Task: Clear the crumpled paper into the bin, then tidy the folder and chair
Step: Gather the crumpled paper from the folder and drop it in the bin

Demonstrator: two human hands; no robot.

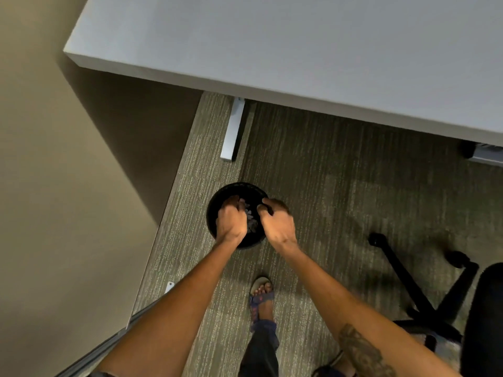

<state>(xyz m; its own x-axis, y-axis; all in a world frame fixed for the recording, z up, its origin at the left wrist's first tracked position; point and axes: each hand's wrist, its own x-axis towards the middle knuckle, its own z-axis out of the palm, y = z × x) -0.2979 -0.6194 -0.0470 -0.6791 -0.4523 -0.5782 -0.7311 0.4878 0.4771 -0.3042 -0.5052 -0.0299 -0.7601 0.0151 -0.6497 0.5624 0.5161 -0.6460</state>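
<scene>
A round black bin (217, 202) stands on the carpet just in front of the desk. Both my hands hang over its mouth. My left hand (231, 220) covers the left half with its fingers bent down into the bin. My right hand (277, 223) is at the right rim with its fingers curled inward. Pale crumpled paper (251, 221) shows between the two hands, inside the bin; whether either hand grips it is hidden. The black office chair (479, 317) stands at the lower right, its star base (402, 273) pointing toward the bin. No folder is in view.
A grey desk top (299, 44) fills the upper frame, with its metal leg foot (231, 131) just beyond the bin. A beige wall (54, 186) runs along the left. My sandalled foot (261, 297) is planted behind the bin on the green carpet.
</scene>
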